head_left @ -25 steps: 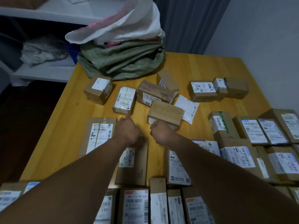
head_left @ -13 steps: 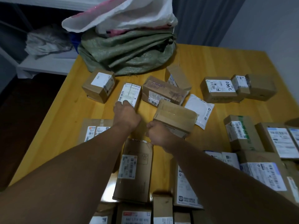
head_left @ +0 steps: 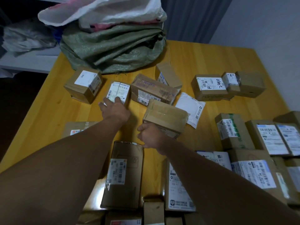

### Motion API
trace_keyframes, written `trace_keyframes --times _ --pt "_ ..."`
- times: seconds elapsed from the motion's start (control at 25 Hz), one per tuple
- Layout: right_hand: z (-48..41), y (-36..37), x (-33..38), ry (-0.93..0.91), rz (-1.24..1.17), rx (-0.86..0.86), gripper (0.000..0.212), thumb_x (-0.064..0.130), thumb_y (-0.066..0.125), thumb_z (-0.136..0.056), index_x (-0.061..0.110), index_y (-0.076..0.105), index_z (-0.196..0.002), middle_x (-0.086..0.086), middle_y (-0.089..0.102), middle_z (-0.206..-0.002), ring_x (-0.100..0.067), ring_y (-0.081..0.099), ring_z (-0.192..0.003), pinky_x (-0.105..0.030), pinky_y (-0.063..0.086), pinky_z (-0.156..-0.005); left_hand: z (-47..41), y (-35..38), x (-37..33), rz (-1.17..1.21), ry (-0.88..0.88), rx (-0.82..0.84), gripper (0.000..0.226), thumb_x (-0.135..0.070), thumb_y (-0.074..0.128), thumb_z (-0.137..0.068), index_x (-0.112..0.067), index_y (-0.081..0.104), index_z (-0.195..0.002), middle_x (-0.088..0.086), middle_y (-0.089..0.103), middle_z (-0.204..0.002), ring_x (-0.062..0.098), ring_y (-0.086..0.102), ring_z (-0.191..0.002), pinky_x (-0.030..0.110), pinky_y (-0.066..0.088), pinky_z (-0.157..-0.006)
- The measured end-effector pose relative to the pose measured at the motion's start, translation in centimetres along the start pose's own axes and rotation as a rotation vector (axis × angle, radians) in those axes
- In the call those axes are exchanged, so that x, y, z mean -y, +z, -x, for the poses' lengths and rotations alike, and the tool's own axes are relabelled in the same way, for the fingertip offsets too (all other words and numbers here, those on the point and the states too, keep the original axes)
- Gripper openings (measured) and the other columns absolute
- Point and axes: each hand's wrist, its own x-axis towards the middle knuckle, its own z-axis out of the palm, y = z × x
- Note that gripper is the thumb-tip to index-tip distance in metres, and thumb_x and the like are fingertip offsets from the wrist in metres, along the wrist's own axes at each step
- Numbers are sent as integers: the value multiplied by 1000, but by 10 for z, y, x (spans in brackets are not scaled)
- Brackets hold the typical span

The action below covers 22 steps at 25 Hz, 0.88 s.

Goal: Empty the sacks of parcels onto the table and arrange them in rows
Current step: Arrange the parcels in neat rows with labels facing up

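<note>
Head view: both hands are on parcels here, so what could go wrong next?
The right hand grips the taped box by its near end only, tilted; it might slip or drag across the white mailer next to it. The left hand touches only the near edge of the small labelled parcel, so it might get knocked against the long brown box.

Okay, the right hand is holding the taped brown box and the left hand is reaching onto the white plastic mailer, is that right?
Not quite. In the head view the left hand reaches onto the small white-labelled parcel, not the white plastic mailer, which neither hand touches. The right hand does hold the taped brown box.
</note>
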Motion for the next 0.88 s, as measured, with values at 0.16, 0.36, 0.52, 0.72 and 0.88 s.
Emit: trace_keyframes --times 0.16,0.36,0.52,0.72,0.88 --pt "2 -1 -5 27 8 6 37 3 50 -97 -2 56 -133 -10 53 -109 -24 52 -99 -47 50 -100 -8 0 -2 22 -94 7 72 -41 68 -90 -17 30 -146 22 13 -158 44 13 -146 55 26 -115" --pt "9 -1 -6 53 -11 14 37 4 52 -97 0 56 -133 -9 54 -110 -39 58 -123 -48 50 -102 -4 0 -1 30 -93 -118 71 -39 64 -91 -3 32 -142 24 33 -145 39 29 -135 43 33 -107" --pt "20 -9 -6 58 -28 -3 37 3 50 -97 0 56 -134 -9 55 -110 -29 59 -103 -49 51 -100 11 -24 6 136 -76 -222 89 -53 70 -81 0 29 -140 24 36 -142 39 33 -132 44 29 -110" --pt "59 -17 12 -29 -82 -5 19 -8 51 -96 1 58 -111 -17 56 -94 -25 58 -79 -42 55 -71 48 -55 17 173 60 -282 101 -50 81 -69 -1 30 -142 22 35 -144 39 32 -133 44 32 -108" --pt "93 -23 35 -124 -103 -152 6 -6 54 -94 -5 60 -96 -19 54 -84 -28 53 -73 -36 49 -62 84 -80 28 41 242 -293 98 -43 83 -67 -5 31 -140 22 34 -142 39 32 -132 45 34 -108"
